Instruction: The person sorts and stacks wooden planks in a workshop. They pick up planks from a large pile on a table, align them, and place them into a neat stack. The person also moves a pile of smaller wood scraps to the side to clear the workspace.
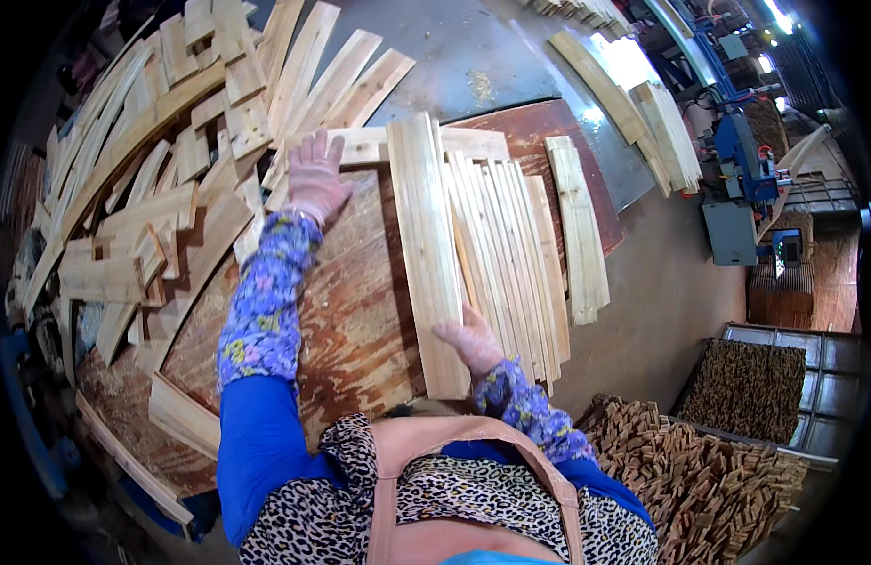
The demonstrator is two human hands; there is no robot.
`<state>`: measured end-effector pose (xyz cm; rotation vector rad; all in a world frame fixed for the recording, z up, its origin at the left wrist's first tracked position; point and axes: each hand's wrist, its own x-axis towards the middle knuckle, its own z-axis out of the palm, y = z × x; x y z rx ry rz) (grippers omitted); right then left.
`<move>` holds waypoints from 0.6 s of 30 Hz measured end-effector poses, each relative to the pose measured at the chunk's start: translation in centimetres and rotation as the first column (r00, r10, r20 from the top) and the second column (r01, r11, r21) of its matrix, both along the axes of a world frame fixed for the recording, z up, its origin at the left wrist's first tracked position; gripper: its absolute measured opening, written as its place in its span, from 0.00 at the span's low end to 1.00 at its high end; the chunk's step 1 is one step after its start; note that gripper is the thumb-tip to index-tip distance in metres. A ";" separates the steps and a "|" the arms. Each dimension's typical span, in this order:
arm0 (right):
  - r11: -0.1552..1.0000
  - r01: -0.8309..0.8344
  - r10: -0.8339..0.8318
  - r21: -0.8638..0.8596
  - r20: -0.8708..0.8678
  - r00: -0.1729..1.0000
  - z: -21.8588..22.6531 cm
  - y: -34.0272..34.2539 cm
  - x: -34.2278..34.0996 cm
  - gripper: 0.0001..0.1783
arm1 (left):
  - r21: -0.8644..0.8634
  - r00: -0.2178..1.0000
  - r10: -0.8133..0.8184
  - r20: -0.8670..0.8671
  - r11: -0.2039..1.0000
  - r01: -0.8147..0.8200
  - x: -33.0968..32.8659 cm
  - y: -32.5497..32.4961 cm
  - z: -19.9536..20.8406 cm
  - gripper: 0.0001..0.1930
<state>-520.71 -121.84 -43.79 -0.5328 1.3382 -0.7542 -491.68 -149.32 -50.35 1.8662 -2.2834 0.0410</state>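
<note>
My left hand (318,179), in a thin pale glove, is open with fingers stretched out. It rests at the left end of a plank (362,148) that lies crosswise on the worktable. My right hand (473,346), gloved too, grips the right edge of a wide pale board (422,254) near its close end, the thumb over its face; the other fingers are partly hidden. Right beside that board runs a row of narrow boards (504,254), packed side by side with their edges up.
Loose boards (177,141) form a large jumbled heap on the left. Two pale boards (579,231) lie right of the row on the reddish-brown worktable (351,311). A blue machine (741,155) stands at far right, and a pile of short wood pieces (694,480) at near right.
</note>
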 end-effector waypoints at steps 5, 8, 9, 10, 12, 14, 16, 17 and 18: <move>0.998 0.028 -0.031 -0.060 -0.046 0.998 -1.7 3.1 -1.7 0.39 | 0.428 0.981 -0.127 0.146 0.902 0.053 -0.5 -6.7 6.3 0.45; 0.991 0.119 -0.117 -0.060 0.027 0.993 -3.0 4.2 -1.0 0.40 | 0.498 0.999 -0.002 0.035 0.867 -0.015 0.7 -6.2 8.0 0.40; 0.984 0.166 -0.168 -0.064 -0.014 0.986 -3.0 4.2 -0.6 0.38 | 0.558 0.990 0.139 -0.037 0.825 -0.095 1.5 -5.6 7.7 0.40; 0.981 0.188 -0.189 -0.056 -0.014 0.982 -3.0 4.3 -0.6 0.37 | 0.618 0.953 0.287 -0.097 0.768 -0.168 2.5 -5.0 7.3 0.40; 0.974 0.218 -0.217 -0.055 0.014 0.976 -3.0 3.9 0.2 0.37 | 0.694 0.872 0.346 -0.346 0.720 -0.011 5.5 -2.6 6.1 0.37; 0.984 0.166 -0.163 -0.069 0.044 0.986 -2.7 3.7 0.2 0.37 | 0.654 0.678 0.408 -0.611 0.743 0.143 7.7 2.3 5.0 0.34; 0.985 0.133 -0.125 -0.110 0.073 0.989 -3.0 3.7 -0.2 0.38 | 0.764 0.106 0.837 -0.537 0.429 0.482 6.7 8.0 6.3 0.32; 0.994 0.081 -0.079 -0.079 0.033 0.996 -3.2 3.7 -0.2 0.37 | 0.768 -0.023 0.888 -0.458 0.409 0.493 5.6 11.4 7.5 0.31; 0.993 0.046 -0.048 -0.113 -0.013 0.999 -3.6 3.7 -0.4 0.37 | 0.761 -0.150 0.917 -0.370 0.392 0.517 3.7 14.5 8.4 0.30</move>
